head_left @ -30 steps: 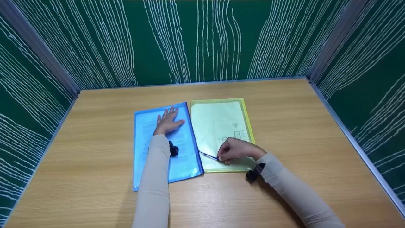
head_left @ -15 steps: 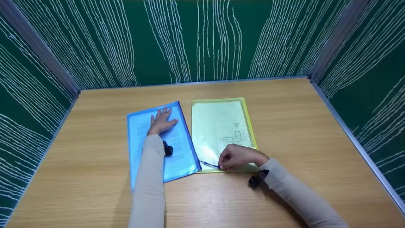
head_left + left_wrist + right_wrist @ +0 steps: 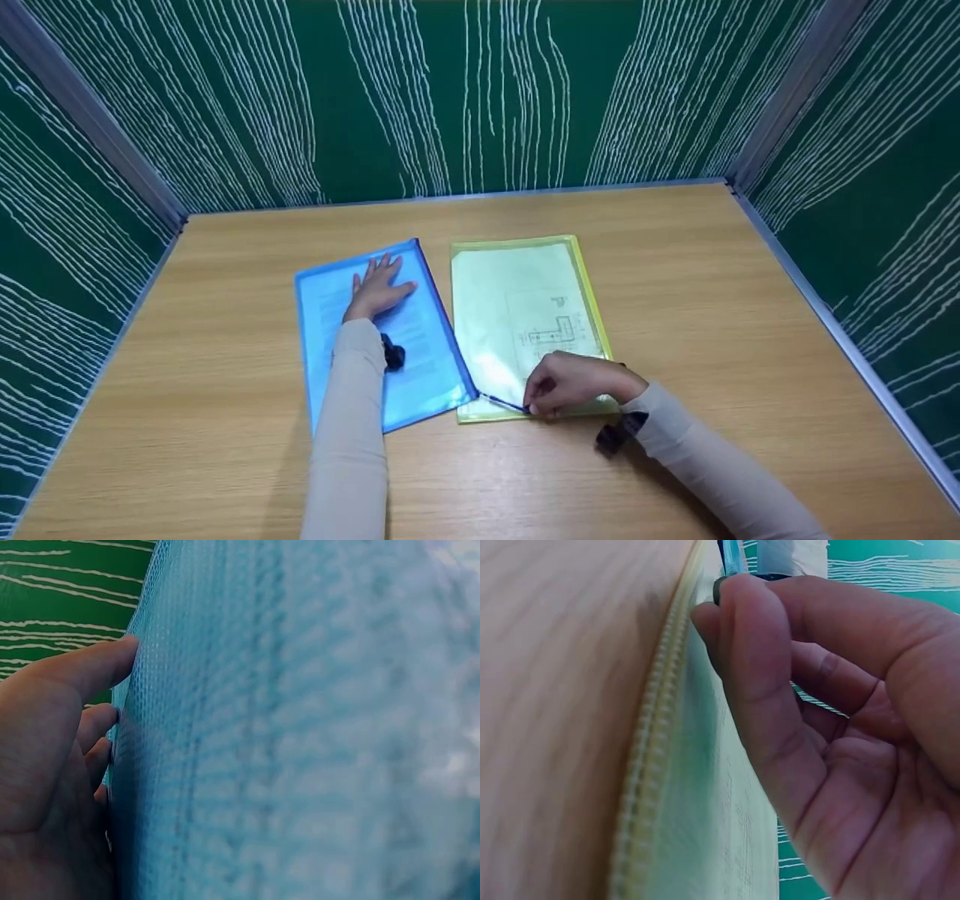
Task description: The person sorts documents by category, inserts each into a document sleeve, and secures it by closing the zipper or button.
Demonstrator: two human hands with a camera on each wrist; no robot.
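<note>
A blue mesh zip folder with papers inside lies tilted on the table, its dark blue zip along the right edge. My left hand rests on its upper part with fingers spread; the left wrist view shows the thumb and fingertips against the mesh. Thumb and fingers of my right hand pinch the end of a thin blue zip pull, which stretches from the folder's near right corner. That hand is over the lower part of a yellow zip folder.
The yellow folder holds a sheet with a printed drawing; in the right wrist view its toothed yellow edge lies along the wooden table. Green panels with white lines enclose the table at the back and sides.
My right hand has moved nearer, drawing the zip pull along the edge to the blue folder's near corner. The blue folder has slid left with my left hand; the yellow one has shifted slightly nearer.
</note>
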